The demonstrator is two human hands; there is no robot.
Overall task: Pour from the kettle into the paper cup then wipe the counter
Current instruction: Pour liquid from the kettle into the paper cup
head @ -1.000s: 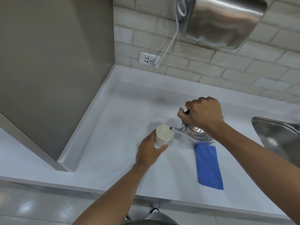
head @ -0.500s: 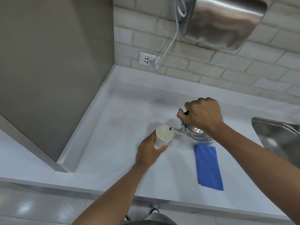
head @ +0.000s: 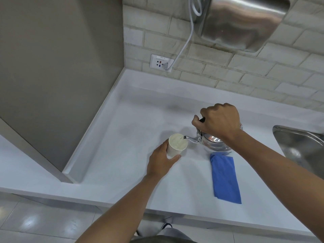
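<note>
Spanning corner: white counter (head: 122,137), brick wall (head: 228,71).

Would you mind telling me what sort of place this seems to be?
Probably a washroom or office pantry: a steel hand dryer on the brick wall, a steel sink set into a white counter, and a wall socket.

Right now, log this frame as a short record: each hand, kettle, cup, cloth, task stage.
left hand: grips the paper cup on the white counter
right hand: grips the steel kettle by its black top handle
kettle: tilted, spout tip over the cup's mouth
blue cloth: folded, on the counter, untouched
stage: pouring; wiping not begun
</note>
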